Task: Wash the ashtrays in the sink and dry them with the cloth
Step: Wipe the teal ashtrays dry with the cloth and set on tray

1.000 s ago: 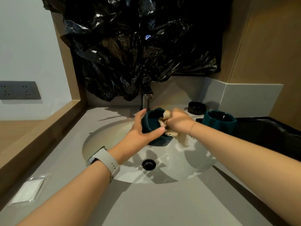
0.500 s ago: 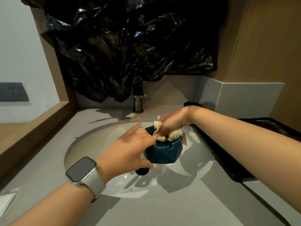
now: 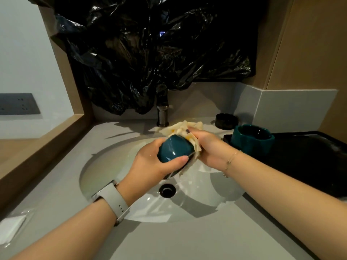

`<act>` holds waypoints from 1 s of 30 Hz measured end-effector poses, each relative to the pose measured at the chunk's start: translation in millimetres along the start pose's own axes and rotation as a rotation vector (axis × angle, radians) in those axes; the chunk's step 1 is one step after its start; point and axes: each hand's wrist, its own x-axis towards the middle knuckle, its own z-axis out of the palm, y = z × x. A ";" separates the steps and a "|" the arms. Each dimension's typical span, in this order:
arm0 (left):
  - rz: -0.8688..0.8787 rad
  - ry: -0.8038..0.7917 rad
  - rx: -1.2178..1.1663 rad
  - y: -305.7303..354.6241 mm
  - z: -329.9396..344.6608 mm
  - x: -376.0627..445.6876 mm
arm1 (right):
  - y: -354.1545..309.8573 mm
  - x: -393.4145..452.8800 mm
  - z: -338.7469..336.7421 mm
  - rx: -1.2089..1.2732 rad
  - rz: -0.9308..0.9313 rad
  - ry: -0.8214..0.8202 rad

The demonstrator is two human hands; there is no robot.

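Note:
Over the white sink basin (image 3: pixel 116 173) my left hand (image 3: pixel 150 164) grips a teal ashtray (image 3: pixel 173 148), tipped on its side with its base toward me. My right hand (image 3: pixel 208 149) holds a cream cloth (image 3: pixel 183 128) bunched against the ashtray's far side and mouth. A second teal ashtray (image 3: pixel 251 140) stands upright at the edge of a black tray (image 3: pixel 308 162) on the right. A small black ashtray (image 3: pixel 226 121) sits on the counter behind it.
The faucet (image 3: pixel 162 111) rises behind the basin, under a black plastic sheet (image 3: pixel 150 53) covering the wall. The drain (image 3: pixel 167 190) lies below my hands. A wrapped white packet (image 3: pixel 10 228) lies on the grey counter at the near left. A wooden ledge (image 3: pixel 47 143) borders the left side.
The ashtray stood upright low in the basin with the cloth pushed inside; now my left hand has lifted and tipped it sideways, and the cloth wraps its far side.

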 end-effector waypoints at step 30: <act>-0.902 0.236 -0.741 5.9 -26.7 10.1 | 32.4 -42.9 34.4 -1.247 -0.847 -0.312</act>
